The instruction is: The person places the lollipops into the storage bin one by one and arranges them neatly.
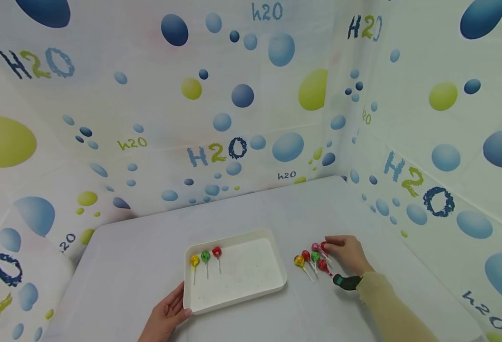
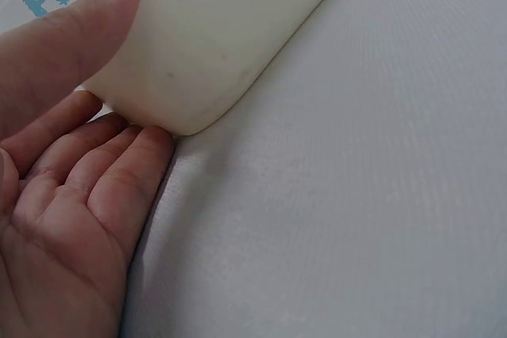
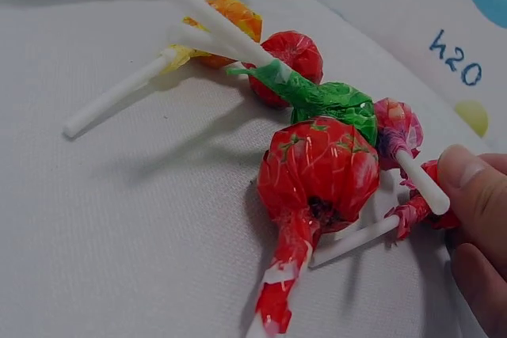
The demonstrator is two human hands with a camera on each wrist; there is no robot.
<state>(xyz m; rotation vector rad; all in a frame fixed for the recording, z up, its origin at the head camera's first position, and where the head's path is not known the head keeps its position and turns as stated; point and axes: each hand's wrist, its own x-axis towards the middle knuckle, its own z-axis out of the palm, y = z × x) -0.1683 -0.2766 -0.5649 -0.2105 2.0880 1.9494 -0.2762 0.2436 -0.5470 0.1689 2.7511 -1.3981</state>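
Note:
My left hand [image 1: 167, 311] grips the near left corner of a white tray [image 1: 246, 270]; in the left wrist view the thumb lies over the rim and the fingers touch the side. Inside the tray's left part lie a yellow lollipop [image 1: 195, 261], a green lollipop [image 1: 206, 257] and a red lollipop [image 1: 217, 251], side by side. Right of the tray, my right hand [image 1: 350, 251] pinches the head of a red lollipop [image 3: 410, 213] at the pile's far right edge. Its fingers are partly hidden. Beside it are a pink lollipop [image 3: 398, 128] and a large red lollipop [image 3: 319, 172].
The same pile holds a green lollipop [image 3: 341, 107], another red lollipop [image 3: 295, 57] and an orange-yellow lollipop [image 3: 238, 21], with sticks crossing. A white cloth [image 1: 148, 251] covers the table. Printed curtains [image 1: 217, 185] stand behind and at both sides.

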